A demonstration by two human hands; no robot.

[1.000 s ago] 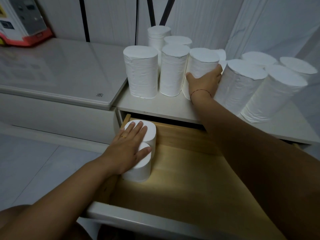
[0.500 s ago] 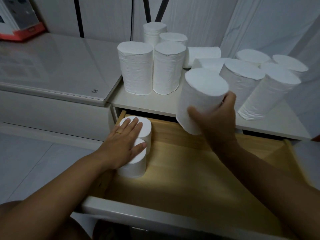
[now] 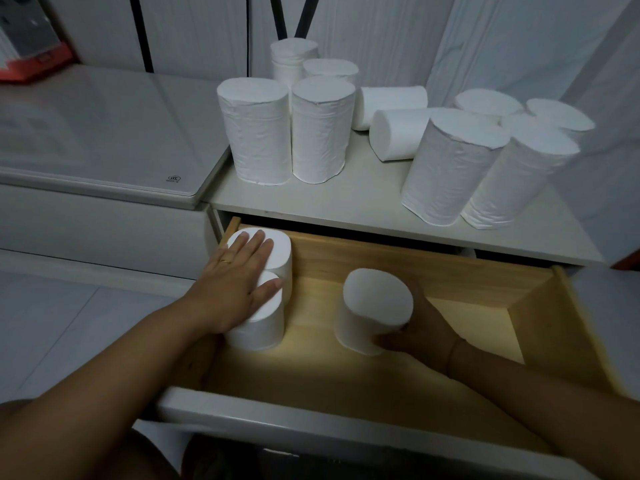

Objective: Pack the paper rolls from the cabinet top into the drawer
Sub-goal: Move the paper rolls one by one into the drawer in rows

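The wooden drawer (image 3: 540,327) is pulled out below the white cabinet top (image 3: 346,206). Two white paper rolls (image 3: 273,323) stand upright in its left back corner; my left hand (image 3: 239,282) lies flat on their tops, fingers spread. My right hand (image 3: 422,330) grips a third paper roll (image 3: 374,306), held upright and slightly tilted inside the drawer near its floor, right of the two. Several more rolls (image 3: 256,133) stand on the cabinet top, and two lie on their sides (image 3: 398,136) at the back.
A glossy white appliance lid (image 3: 104,133) adjoins the cabinet on the left, with a red-based box (image 3: 31,53) at its far corner. The drawer's white front panel (image 3: 311,431) is nearest me. Pale walls stand behind; tiled floor lies to the left.
My right hand took a roll off the cabinet top and carried it down into the drawer. My left hand stayed flat on the two rolls in the corner.
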